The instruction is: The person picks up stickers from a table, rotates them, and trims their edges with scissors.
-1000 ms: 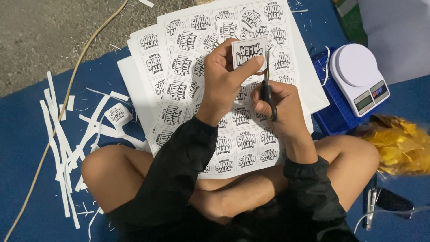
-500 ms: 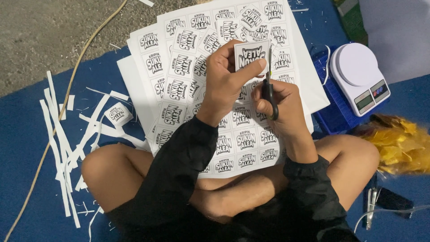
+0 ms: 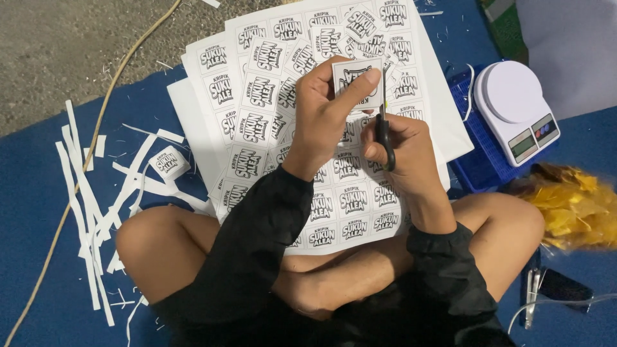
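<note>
Over your lap | left hand (image 3: 324, 119) pinches the cut label (image 3: 357, 78), thumb now across its face; it sits slightly lower than before, above the printed sheets (image 3: 270, 109) | right hand (image 3: 402, 151) grips scissors (image 3: 384, 125), blades pointing up-away, long axis near vertical along the label's right edge | trimming continues

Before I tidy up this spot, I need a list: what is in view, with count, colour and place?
cut label: one, white with black print, pinched in the left hand
scissors: one, black handles, in the right hand
label sheets: a stack, white with black print, ahead of the legs
paper strips: many, white, on the mat at left
loose label: one, white, among the strips
mat: one, blue
kitchen scale: one, white, on the basket
basket: one, blue, right
chips: heap, yellow, far right
left hand: one
right hand: one
</note>
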